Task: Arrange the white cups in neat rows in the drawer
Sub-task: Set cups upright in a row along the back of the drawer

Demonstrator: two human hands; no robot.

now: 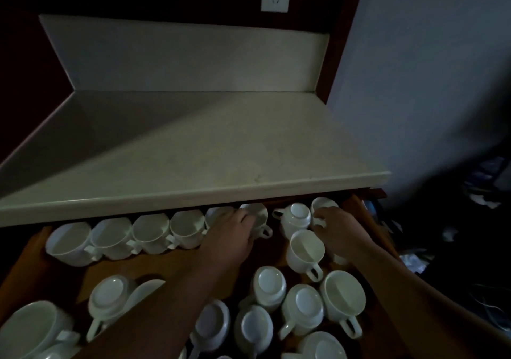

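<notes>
Drawer [26, 259] open below the surface [193, 148], full of cups. Left hand [231, 234] at center, grip closed round a cup [258, 217] in the back row. Right hand [338, 230], center-right, fingers curled on another cup [322, 205] w/ rim up.

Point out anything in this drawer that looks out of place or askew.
The back row stands upright and lined up, but the front cups sit in a loose cluster, most turned upside down, handles pointing different ways. One inverted cup breaks the back row between the left hand and right hand. Nothing looks broken or spilled.
</notes>
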